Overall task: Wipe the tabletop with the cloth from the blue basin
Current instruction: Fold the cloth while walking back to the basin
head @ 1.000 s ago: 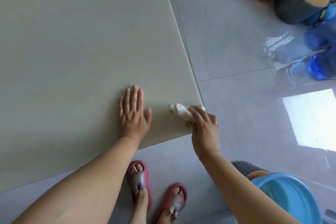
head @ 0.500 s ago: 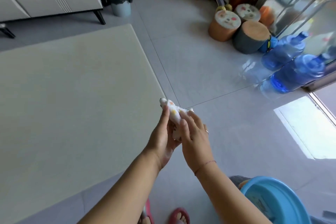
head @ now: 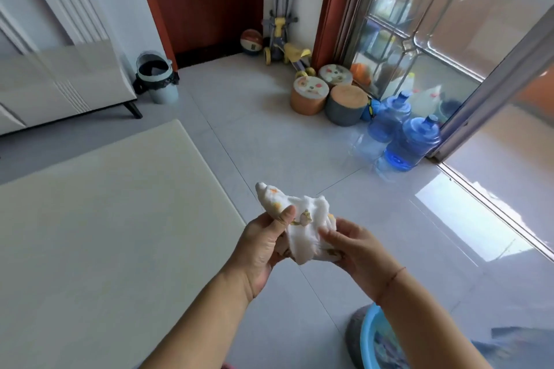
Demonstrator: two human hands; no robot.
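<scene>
A white cloth (head: 302,228) with small orange and yellow prints hangs bunched in the air just right of the table's near right corner. My left hand (head: 263,249) grips its left side, thumb pressed on top. My right hand (head: 350,246) pinches its right side from below. The cream tabletop (head: 105,234) fills the left half of the view. The blue basin (head: 370,338) shows only its rim at the bottom right, partly hidden by my right forearm.
Two blue water jugs (head: 401,135) stand by the glass sliding door on the right. Round stools (head: 326,99) and a toy tricycle (head: 281,45) sit at the back. A small bin (head: 157,78) stands next to a white cabinet (head: 60,87).
My left hand has left the tabletop and joined my right hand on the cloth. The cloth has been lifted off the table's corner and spread out. The view has tilted up.
</scene>
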